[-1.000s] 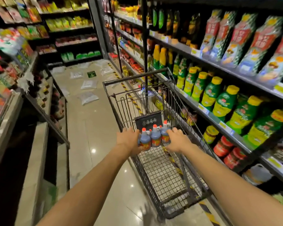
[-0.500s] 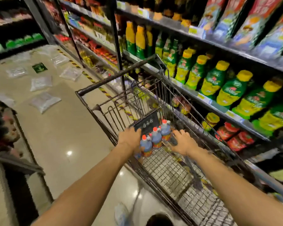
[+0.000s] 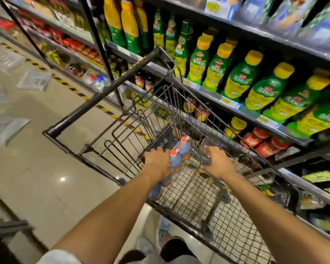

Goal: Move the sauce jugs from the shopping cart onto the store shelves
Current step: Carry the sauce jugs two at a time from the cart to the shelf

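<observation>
Three blue-grey sauce jugs with orange-red caps (image 3: 183, 148) stand in a row at the handle end of the wire shopping cart (image 3: 189, 195). My left hand (image 3: 157, 161) grips them from the left side, and the nearest jug (image 3: 155, 191) shows below my wrist. To the right of the jugs, a little apart from them, my right hand (image 3: 218, 162) is inside the cart with its fingers curled downward. Whether it holds anything is hidden. The store shelves (image 3: 228, 101) run along the right of the cart.
Green bottles with yellow caps (image 3: 236, 79) fill the middle shelf, with red-lidded jars (image 3: 263, 141) on the one below. The cart's handle bar (image 3: 103, 94) crosses ahead of me. Plastic bags (image 3: 34, 80) lie on the tiled aisle floor to the left. My shoe (image 3: 171, 246) is under the cart.
The view has swung down and right toward the shelves. My right hand has come off the jugs' right side, leaving a gap. My left hand still grips the jugs, now lower and nearer me.
</observation>
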Demonstrator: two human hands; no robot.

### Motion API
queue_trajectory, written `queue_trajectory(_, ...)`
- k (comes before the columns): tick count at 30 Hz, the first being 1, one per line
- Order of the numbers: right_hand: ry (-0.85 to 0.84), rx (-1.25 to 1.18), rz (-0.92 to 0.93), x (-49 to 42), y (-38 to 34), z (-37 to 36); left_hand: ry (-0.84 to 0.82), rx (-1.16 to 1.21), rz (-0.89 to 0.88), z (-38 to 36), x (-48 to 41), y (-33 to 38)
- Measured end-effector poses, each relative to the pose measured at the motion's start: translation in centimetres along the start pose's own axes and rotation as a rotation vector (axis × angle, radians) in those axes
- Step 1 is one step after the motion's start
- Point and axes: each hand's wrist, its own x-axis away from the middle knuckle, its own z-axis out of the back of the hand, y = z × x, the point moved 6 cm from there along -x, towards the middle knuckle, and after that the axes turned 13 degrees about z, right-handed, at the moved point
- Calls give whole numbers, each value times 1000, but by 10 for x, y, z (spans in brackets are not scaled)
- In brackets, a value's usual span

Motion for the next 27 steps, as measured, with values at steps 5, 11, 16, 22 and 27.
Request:
queue_trajectory(5, -42, 77, 34, -51, -5, 2, -9, 34, -15, -5, -44, 10)
queue_trajectory(11, -86, 145, 83, -121, 0, -27, -41, 91, -101, -45, -116, 32)
queue_trajectory(16, -15, 177, 105, -178, 13, -71, -121, 185, -170, -101, -169, 55)
queue_trajectory(22, 219, -8, 102, -197, 31, -107, 40, 356, -205, -126, -184, 52)
queue_trajectory(27, 241, -265, -108, -169, 53, -123, 49, 485, -270, -127, -186, 48)
